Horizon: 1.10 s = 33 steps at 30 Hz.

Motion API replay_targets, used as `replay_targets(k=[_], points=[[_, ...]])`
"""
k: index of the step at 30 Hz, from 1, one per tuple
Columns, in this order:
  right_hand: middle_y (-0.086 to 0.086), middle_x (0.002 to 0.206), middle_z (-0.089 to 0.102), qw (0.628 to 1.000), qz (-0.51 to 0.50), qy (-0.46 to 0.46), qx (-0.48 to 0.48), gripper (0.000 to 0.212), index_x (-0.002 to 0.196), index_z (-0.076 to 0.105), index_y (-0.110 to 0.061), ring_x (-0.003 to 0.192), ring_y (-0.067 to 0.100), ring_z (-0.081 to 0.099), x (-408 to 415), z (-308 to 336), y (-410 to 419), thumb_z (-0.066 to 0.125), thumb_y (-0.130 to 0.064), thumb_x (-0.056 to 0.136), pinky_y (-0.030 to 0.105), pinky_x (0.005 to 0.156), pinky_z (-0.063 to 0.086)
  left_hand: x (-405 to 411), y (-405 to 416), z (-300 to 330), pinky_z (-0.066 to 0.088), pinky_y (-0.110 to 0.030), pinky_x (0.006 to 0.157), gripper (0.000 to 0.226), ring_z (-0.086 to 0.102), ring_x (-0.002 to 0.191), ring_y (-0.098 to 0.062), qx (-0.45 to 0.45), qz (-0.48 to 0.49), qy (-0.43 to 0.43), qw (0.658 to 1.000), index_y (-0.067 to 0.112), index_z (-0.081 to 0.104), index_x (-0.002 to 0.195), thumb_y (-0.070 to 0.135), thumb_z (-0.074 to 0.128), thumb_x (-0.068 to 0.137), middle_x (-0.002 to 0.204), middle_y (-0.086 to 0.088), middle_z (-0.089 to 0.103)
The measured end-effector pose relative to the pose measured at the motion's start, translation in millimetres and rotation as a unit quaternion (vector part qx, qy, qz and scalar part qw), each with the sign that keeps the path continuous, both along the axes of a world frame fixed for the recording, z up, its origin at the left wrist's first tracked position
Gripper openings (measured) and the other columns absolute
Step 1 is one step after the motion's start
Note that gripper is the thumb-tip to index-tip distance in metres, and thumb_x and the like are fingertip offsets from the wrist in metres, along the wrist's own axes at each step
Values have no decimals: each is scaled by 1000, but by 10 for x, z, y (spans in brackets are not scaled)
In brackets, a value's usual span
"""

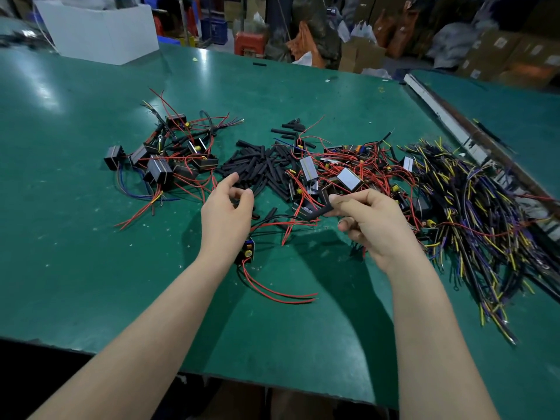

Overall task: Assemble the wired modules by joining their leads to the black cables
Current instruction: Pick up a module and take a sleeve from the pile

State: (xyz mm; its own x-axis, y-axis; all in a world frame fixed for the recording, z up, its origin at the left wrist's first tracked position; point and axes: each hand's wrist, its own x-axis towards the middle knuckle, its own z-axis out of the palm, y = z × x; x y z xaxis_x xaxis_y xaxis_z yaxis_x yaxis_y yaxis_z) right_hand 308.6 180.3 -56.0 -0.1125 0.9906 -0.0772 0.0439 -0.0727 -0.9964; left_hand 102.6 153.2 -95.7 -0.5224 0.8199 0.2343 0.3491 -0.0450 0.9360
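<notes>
Right hand (372,219) pinches a short black sleeve piece (321,209), apparently heat-shrink tubing, between thumb and fingers, with black and red leads running left out of it just above the desk (75,268). Left hand (227,207) hovers just left of that, fingers loosely curled and parted, gripping nothing I can make out. One wired module (248,251) with a yellow part lies near the left wrist, its red leads (278,294) curling toward the near edge; it looks like the unit in work, though whether its leads are the ones in the sleeve I cannot tell. More loose modules (333,177) sit in a red-wire tangle far of the right hand, a finished-looking group of modules (163,159) lies far left, the tubing pile (260,168) is between them, and the black cables (472,213) with yellow and purple ends heap up at the right. Risks, as I judge them: the sleeve slides off the lead before the joint is made; the left hand grabs the wrong red lead since many cross right under the hands; pulling the lead drags the light module or snags the tangle; bare ends could end up joined to the wrong cable colour. Writing: none readable; no brand or label legible on modules, on the white box (103,31) at far left, or on the cartons behind.
</notes>
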Motion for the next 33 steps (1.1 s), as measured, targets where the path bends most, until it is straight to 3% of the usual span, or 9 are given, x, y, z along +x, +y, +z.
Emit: replay_targets(k=[6,10,15,33], points=[[6,77,74,998,-56,24,-34,17,93,55,-11,45,8,57,-44,-35,-64,70,-17,87,16,39,37,2,12,10,43,-34,88,45,48,76,-13,-4,3,-6,1000,17,48,136,24,54,93,79,16,57],[2,68,73,993,-102,37,-38,10,93,60,-10,44,7,58,-32,-74,-114,69,-14,88,16,39,39,-2,16,-1,45,-35,86,45,47,73,-12,-6,2,-3,1000,18,48,136,25,54,92,77,15,57],[4,68,71,993,-98,26,-51,6,88,63,-9,44,8,58,-51,-70,-151,68,-12,88,16,39,41,4,25,-7,40,-28,79,45,46,70,-9,-6,7,-4,1000,18,48,137,24,54,92,77,16,56],[4,69,73,986,-38,87,-136,4,89,62,-9,43,5,54,-118,14,-170,62,-11,91,12,36,37,15,21,3,42,-32,82,46,44,68,-12,-4,8,-5,1000,15,48,137,17,51,91,75,15,56]])
